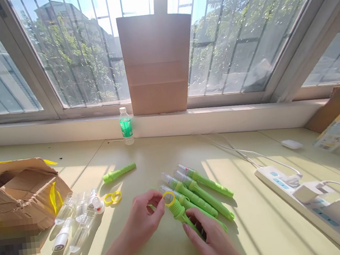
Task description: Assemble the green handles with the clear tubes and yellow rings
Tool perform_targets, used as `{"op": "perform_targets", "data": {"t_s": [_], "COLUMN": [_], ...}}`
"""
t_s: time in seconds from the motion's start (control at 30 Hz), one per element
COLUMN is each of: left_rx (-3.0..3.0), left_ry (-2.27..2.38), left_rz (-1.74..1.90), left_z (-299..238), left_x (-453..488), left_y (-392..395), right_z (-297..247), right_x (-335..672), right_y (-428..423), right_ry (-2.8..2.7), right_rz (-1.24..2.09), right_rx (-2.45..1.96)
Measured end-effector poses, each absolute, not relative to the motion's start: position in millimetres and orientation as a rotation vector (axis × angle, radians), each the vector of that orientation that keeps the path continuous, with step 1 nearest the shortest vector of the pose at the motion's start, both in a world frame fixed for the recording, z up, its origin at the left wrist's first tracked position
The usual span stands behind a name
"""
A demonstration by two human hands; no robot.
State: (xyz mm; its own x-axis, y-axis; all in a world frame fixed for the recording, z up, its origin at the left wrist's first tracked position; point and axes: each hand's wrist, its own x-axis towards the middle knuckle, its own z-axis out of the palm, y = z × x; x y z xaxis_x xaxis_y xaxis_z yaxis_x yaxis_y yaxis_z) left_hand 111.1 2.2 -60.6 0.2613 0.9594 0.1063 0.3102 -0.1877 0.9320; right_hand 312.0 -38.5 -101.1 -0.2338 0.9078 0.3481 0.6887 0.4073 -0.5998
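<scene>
My right hand (pixel 207 234) is wrapped round a green plastic handle (pixel 176 210) with a ribbed, threaded end that tilts up and to the left. At that end, my left hand (pixel 147 212) pinches a yellow ring (pixel 164 194) between thumb and forefinger. The ring is at the handle's mouth; whether it is seated on it I cannot tell. Just beyond lie several green sticks with clear tips (pixel 207 182), side by side. Further left are a loose green handle (pixel 120 173), two yellow rings (pixel 116 197), and a group of clear plastic tubes (pixel 81 207) with white pieces (pixel 61 237).
An open cardboard box (pixel 27 201) stands at the left. A green-labelled bottle (pixel 126 126) is at the back near a cardboard sheet (pixel 158 63) leaning on the window. On the right lie a power strip (pixel 274 183) with plugs and cables, and a small white case (pixel 292 144).
</scene>
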Motion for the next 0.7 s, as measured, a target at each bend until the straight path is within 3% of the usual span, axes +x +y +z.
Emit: {"op": "perform_targets", "data": {"t_s": [0.7], "left_rx": [1.525], "left_ry": [1.098], "left_rz": [0.837], "left_z": [-70], "left_x": [109], "left_y": [7], "right_z": [-99], "right_x": [316], "right_y": [-37], "right_ry": [-2.03], "right_rz": [0.324], "right_rx": [-1.137]}}
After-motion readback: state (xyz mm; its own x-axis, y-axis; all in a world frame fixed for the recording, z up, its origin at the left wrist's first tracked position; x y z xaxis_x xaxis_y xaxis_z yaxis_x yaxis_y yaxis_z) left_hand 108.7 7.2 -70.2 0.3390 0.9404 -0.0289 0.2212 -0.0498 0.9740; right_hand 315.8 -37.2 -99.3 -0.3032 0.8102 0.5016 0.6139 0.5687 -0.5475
